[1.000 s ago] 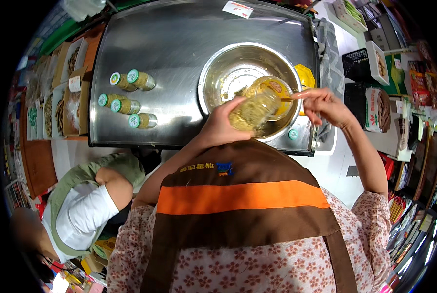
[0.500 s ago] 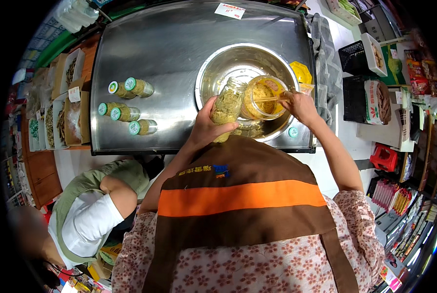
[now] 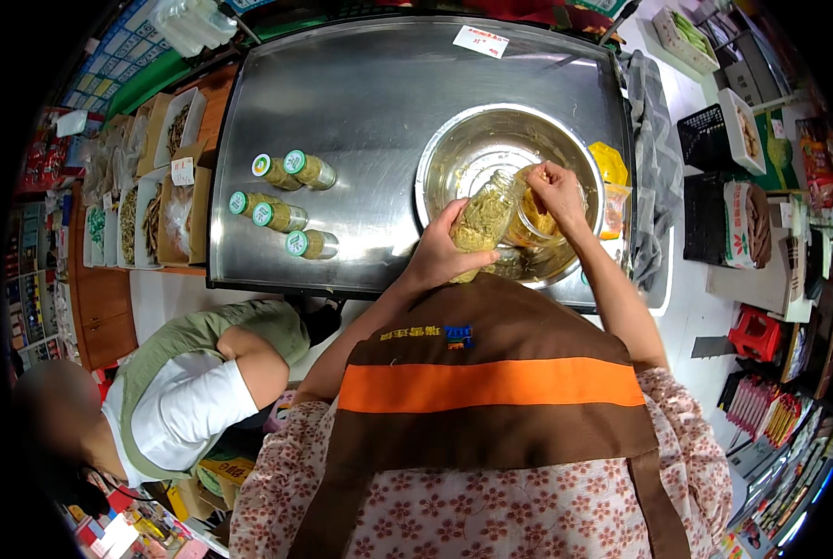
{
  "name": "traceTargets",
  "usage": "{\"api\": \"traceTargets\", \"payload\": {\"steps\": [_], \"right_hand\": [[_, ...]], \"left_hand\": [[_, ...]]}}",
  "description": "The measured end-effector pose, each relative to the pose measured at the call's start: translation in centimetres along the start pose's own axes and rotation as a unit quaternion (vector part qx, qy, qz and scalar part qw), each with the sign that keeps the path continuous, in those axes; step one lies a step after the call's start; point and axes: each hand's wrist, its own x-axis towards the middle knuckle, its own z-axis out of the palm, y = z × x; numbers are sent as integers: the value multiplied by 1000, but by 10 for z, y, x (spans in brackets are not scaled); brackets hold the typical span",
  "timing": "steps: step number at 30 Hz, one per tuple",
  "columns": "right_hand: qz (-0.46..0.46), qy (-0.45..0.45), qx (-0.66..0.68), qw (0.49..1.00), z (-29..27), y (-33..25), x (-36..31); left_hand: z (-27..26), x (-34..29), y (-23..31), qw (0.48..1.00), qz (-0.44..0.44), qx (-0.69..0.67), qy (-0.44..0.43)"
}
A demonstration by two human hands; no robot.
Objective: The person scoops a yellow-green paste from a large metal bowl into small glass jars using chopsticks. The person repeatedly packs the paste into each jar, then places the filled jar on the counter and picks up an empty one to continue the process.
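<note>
My left hand [image 3: 444, 250] grips a clear bottle [image 3: 483, 222] packed with yellow-green filling, tilted over a large steel bowl [image 3: 463, 149]. My right hand [image 3: 556, 188] is closed on a plastic funnel-like cup [image 3: 535, 222] of yellowish food, held against the bottle's mouth inside the bowl. The bowl stands on a steel table [image 3: 379, 102]. My brown apron with an orange stripe hides the table's near edge.
Several filled bottles with green-white caps [image 3: 286, 200] lie on the table's left side. Yellow packets [image 3: 610, 168] and a grey cloth [image 3: 654, 140] sit right of the bowl. Boxes of dried goods [image 3: 165, 177] line the left. A crouching person [image 3: 193, 391] is at lower left.
The bottle and cup have shifted left and lower into the bowl, and the bottle now tilts toward the cup. My right hand has come in closer to the bottle's mouth.
</note>
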Motion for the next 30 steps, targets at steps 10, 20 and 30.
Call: {"api": "traceTargets", "payload": {"steps": [10, 20, 30], "right_hand": [[-160, 246, -47, 955, -118, -65, -21], [-149, 90, 262, 949, -124, -130, -22], [31, -161, 697, 699, -115, -124, -1]], "left_hand": [[14, 5, 39, 985, -93, -139, -49], [32, 14, 48, 970, -97, -180, -131], [38, 16, 41, 939, -172, -268, -127]]}}
